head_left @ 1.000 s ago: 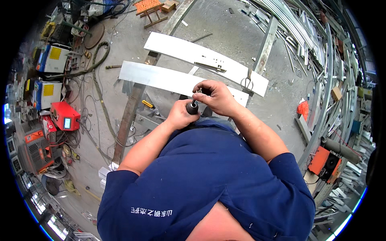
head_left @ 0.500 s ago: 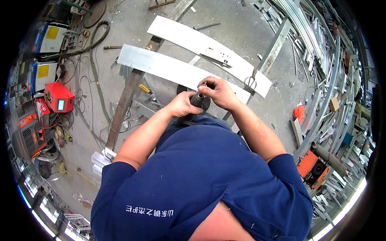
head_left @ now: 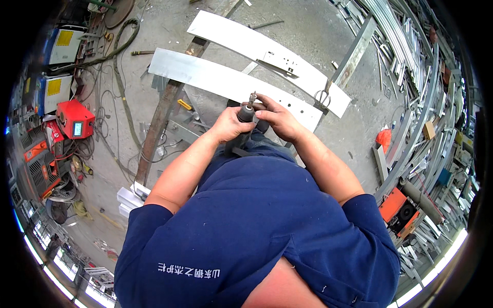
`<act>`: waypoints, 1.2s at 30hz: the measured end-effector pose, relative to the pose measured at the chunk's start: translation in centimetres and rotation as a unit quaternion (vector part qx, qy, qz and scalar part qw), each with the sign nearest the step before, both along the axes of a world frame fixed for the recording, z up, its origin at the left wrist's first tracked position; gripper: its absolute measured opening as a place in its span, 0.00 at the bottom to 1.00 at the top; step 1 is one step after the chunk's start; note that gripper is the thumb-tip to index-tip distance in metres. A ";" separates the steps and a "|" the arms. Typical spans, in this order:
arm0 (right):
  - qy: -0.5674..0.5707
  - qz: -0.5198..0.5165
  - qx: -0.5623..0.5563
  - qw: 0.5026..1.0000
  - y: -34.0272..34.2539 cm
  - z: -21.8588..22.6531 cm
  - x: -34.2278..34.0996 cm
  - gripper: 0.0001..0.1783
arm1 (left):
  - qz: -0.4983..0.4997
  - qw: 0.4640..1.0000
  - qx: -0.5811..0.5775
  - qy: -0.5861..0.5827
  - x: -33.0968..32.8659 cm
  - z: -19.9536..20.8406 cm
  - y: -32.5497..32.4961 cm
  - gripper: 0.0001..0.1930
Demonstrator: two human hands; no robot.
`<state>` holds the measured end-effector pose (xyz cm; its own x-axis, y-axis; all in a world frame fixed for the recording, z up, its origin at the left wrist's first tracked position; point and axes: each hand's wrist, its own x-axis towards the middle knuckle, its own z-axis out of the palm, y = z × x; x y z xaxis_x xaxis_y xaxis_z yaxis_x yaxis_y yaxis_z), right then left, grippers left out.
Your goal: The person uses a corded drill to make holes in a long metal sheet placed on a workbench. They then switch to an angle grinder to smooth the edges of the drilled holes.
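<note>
Head view gives me the left hand (head_left: 230, 124) curled around a black drill chuck (head_left: 246, 114), the drill bit (head_left: 252, 99) standing out beyond its fingers. The right hand (head_left: 280, 120) bends in just beside; whether it pinches anything, I cannot tell. The drill's body is mostly hidden behind the left hand. Beyond both, a white metal strip (head_left: 205, 74) is partly covered.

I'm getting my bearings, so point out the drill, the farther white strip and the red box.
Drill (head_left: 245, 115), head view: on its black chuck.
Farther white strip (head_left: 251, 44), head view: on its bare face.
Red box (head_left: 75, 114), head view: on its casing.
</note>
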<state>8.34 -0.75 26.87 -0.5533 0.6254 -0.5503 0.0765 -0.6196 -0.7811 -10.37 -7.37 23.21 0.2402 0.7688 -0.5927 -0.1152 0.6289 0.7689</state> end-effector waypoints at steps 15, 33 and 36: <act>0.055 -0.039 -0.077 0.995 -1.0 -3.1 3.8 0.36 | 0.021 1.000 -0.022 0.005 -0.6 -1.4 -1.0 0.11; 0.078 0.015 -0.107 0.991 -0.8 -2.7 -1.2 0.39 | 0.047 0.999 -0.023 -0.008 -1.4 -0.6 -0.3 0.09; 0.116 -0.011 -0.091 0.989 -1.0 -2.6 0.9 0.40 | 0.055 0.998 -0.027 -0.006 -1.9 -1.9 -1.0 0.09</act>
